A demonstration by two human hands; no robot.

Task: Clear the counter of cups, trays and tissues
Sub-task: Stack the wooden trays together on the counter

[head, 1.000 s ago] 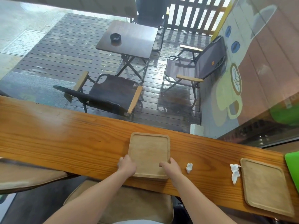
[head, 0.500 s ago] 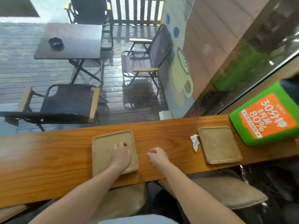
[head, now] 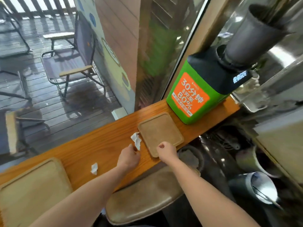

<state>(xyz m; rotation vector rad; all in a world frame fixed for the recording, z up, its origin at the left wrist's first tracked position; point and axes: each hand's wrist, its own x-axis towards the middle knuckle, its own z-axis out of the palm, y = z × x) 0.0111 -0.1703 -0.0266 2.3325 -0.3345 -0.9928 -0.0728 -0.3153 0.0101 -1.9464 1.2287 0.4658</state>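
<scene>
On the wooden counter point(head: 101, 145) lies a square wooden tray point(head: 159, 131) near the right end. A crumpled white tissue point(head: 136, 140) lies at its left edge. My left hand point(head: 129, 157) pinches the lower end of this tissue. My right hand point(head: 166, 150) is curled over the tray's near edge, thumb on top. A smaller tissue scrap point(head: 94, 168) lies loose on the counter to the left. A second wooden tray point(head: 32, 185) sits at the near left, cut off by the frame. No cups are in view.
A green and orange charging station point(head: 190, 95) stands on the counter just beyond the right tray. A window pane runs along the counter's far side. A padded stool point(head: 147, 195) is below me, and grey bins point(head: 255, 190) stand on the floor at the right.
My view has swung right along the counter. My left hand left the first tray and reached the larger tissue. My right hand moved onto the right tray's near edge.
</scene>
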